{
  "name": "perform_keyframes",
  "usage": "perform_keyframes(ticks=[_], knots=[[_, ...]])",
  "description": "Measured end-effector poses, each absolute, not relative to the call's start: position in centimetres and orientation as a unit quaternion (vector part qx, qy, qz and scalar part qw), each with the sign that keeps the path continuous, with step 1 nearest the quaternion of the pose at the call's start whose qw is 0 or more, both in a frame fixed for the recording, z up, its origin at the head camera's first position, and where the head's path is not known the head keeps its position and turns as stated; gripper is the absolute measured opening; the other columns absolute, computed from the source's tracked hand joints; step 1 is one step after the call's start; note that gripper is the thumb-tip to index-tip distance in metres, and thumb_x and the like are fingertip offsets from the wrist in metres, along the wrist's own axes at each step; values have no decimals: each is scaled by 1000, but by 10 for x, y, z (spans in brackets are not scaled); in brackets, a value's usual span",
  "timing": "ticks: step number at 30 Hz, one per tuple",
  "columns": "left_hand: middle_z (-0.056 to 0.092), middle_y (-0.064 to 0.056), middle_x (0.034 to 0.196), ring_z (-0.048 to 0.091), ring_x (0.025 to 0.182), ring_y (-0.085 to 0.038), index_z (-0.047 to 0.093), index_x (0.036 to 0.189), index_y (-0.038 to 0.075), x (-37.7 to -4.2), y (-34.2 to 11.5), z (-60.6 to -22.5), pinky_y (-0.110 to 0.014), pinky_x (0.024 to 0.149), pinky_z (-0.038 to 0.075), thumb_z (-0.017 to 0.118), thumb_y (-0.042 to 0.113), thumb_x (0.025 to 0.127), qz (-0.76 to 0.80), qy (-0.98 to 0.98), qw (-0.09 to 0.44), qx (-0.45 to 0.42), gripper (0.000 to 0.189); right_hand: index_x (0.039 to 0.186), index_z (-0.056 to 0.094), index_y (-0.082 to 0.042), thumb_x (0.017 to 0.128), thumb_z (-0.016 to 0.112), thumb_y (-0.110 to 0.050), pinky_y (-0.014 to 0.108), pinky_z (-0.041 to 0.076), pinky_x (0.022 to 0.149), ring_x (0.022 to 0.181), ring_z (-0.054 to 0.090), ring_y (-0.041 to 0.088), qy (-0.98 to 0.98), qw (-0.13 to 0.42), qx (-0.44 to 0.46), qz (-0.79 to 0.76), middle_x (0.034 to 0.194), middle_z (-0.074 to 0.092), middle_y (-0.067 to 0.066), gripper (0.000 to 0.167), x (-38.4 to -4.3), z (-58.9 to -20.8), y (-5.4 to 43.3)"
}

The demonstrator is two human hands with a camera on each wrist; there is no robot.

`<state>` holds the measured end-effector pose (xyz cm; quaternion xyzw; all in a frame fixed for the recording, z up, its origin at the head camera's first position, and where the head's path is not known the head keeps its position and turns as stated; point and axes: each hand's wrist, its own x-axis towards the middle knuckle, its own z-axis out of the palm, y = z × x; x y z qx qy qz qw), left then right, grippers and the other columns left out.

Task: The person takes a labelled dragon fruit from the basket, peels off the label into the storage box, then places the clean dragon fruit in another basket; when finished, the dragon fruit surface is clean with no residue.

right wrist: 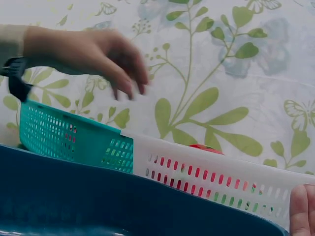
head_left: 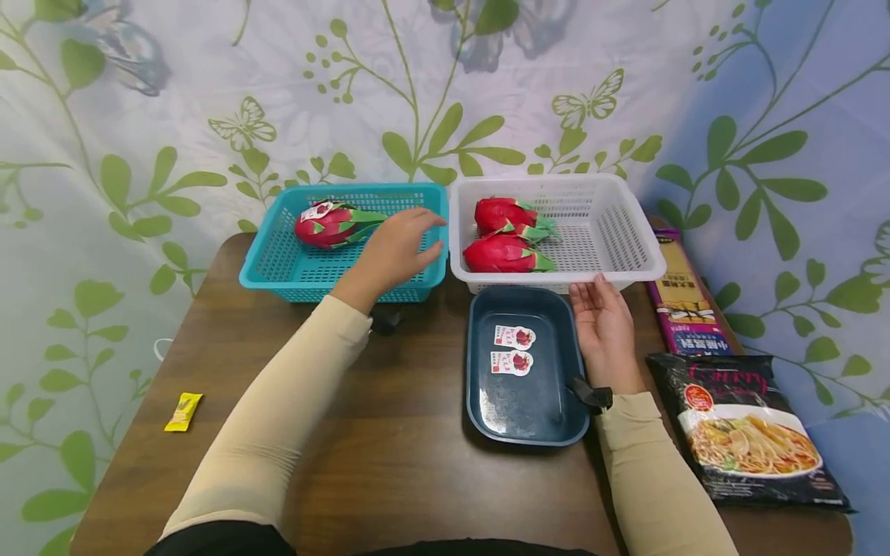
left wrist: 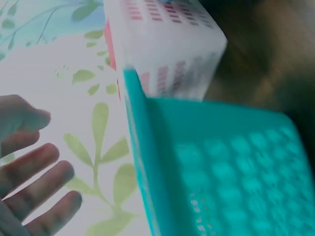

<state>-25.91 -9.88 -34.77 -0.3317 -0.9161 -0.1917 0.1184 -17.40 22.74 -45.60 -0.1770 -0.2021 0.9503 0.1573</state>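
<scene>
My left hand (head_left: 399, 251) hangs over the right part of a teal basket (head_left: 278, 270), its fingers loosely bent around nothing. In that basket lies one dragon fruit (head_left: 330, 225) with a label on its skin. Beside it stands a white basket (head_left: 612, 224) holding a rear dragon fruit (head_left: 502, 214) and a front dragon fruit (head_left: 501, 254). My right hand (head_left: 606, 336) has its extended fingers (right wrist: 298, 211) at the white basket's front wall, palm turned up. Left of that hand sits a dark blue tray (head_left: 528, 413) with two dragon-fruit stickers (head_left: 513, 350) inside.
A black noodle packet (head_left: 751, 432) lies at the right, partly beside my right forearm. Behind it is a purple and yellow pasta packet (head_left: 684, 293). A small yellow wrapper (head_left: 184, 411) is on the wooden table (head_left: 389, 463) at the left. Patterned cloth hangs behind.
</scene>
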Motion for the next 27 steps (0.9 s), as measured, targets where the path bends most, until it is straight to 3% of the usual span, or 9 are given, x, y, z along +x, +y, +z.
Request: perform_keyframes(ticks=[6,10,16,19,22,27], knots=[[74,-14,110,71,93,-28,75,114,-1,-234,-148,-371,-45,85,60,79,10,94,-322,-870,252,-275,23,131,60,2,100,70,-2,37,57,93,91,69,25,-191,156,-176,953,117,66,19,33,-170,-455,231],[73,-17,99,68,78,-30,73,107,-4,-216,-175,-393,-47,69,58,78,5,93,-364,-839,338,-224,17,131,60,2,99,71,-1,37,57,93,91,70,25,-186,151,-177,955,120,66,20,34,-170,-456,231],[68,-17,85,63,71,-30,69,102,-8,-198,-204,-425,-40,65,51,75,5,96,-425,-804,407,-88,15,129,61,3,101,68,-1,37,58,91,89,70,25,-182,151,-171,956,112,67,19,29,-171,-457,230],[59,-13,89,55,73,-21,59,106,-5,-192,-209,-439,-32,66,46,76,8,97,-552,-748,368,37,23,125,61,4,102,66,0,36,59,89,88,70,25,-181,152,-165,958,107,67,19,25,-171,-457,230],[47,-9,98,50,75,-18,45,111,5,-189,-210,-449,-28,68,47,77,17,98,-722,-618,274,149,36,123,62,5,102,66,0,36,59,89,87,69,25,-181,151,-164,958,105,67,19,23,-172,-457,229],[39,-9,113,47,96,-22,38,122,10,-192,-210,-455,-33,85,49,71,24,104,-904,-346,131,213,40,129,60,5,100,69,0,37,58,91,88,70,25,-184,145,-170,957,106,68,19,31,-172,-457,229]])
